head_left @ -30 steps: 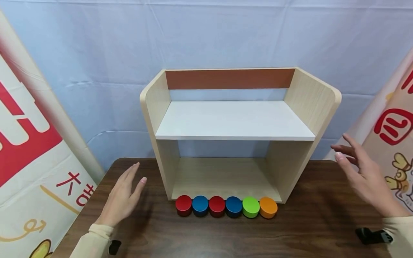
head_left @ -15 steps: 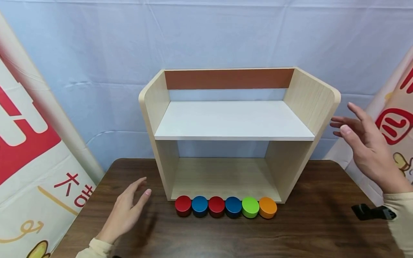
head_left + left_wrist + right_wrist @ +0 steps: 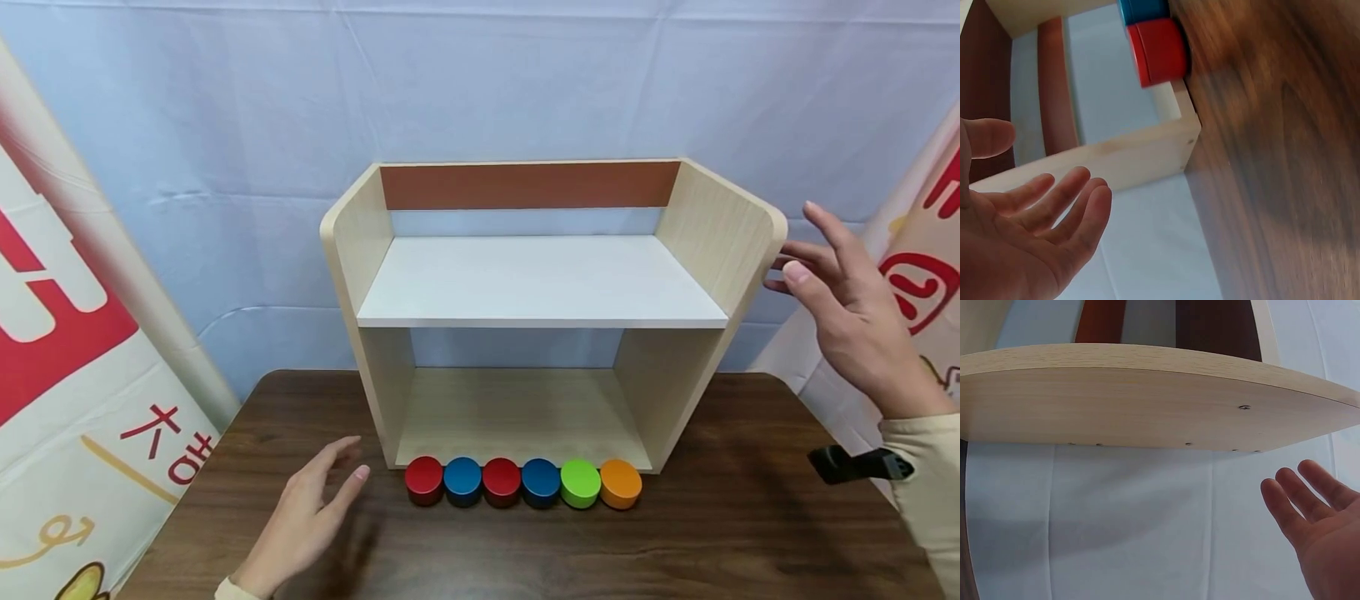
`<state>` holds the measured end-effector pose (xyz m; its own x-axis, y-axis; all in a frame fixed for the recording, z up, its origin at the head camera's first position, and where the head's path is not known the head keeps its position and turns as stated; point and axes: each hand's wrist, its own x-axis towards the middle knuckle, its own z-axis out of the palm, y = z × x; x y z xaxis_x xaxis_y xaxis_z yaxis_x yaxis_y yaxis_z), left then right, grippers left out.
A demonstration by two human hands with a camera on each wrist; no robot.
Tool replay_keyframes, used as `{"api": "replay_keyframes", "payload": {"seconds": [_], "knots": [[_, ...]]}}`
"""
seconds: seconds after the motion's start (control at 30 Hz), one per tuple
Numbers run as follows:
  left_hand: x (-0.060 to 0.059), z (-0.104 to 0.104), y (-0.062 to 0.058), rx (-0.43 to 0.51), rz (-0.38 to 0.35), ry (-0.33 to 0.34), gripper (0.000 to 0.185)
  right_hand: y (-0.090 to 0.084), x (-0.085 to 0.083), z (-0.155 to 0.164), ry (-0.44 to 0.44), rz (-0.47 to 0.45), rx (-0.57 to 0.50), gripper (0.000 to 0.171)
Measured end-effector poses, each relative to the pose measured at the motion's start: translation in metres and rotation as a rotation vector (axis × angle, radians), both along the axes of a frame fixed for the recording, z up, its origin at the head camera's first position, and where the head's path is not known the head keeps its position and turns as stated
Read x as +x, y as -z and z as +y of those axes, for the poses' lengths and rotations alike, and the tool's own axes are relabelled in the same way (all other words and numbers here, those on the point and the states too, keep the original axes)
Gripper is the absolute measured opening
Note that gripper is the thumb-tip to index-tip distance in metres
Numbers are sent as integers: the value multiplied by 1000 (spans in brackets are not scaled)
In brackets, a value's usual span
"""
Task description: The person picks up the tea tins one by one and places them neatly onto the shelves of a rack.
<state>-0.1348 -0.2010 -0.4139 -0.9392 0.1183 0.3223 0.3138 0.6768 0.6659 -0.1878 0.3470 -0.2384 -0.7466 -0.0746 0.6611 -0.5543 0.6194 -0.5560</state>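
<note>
My right hand (image 3: 851, 321) has risen from table height to the upper right of the frame, fingers spread and empty, now just beside the outer wall of the wooden shelf unit (image 3: 720, 229); whether it touches I cannot tell. My left hand (image 3: 307, 521) has slid inward along the dark table (image 3: 712, 533), relaxed and holding nothing, nearer the red puck (image 3: 423, 481) that starts the row at the shelf's foot. Both seem to close on the shelf.
</note>
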Motion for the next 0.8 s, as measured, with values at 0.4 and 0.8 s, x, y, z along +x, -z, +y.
{"api": "replay_keyframes", "payload": {"seconds": [0.4,0.8], "knots": [[13,23,-8,-11,-79,44,47,-17,-6,-7,-39,2,16,66],[20,43,-11,-69,-135,142,49,-27,-10,-12,-61,-32,17,61]]}}
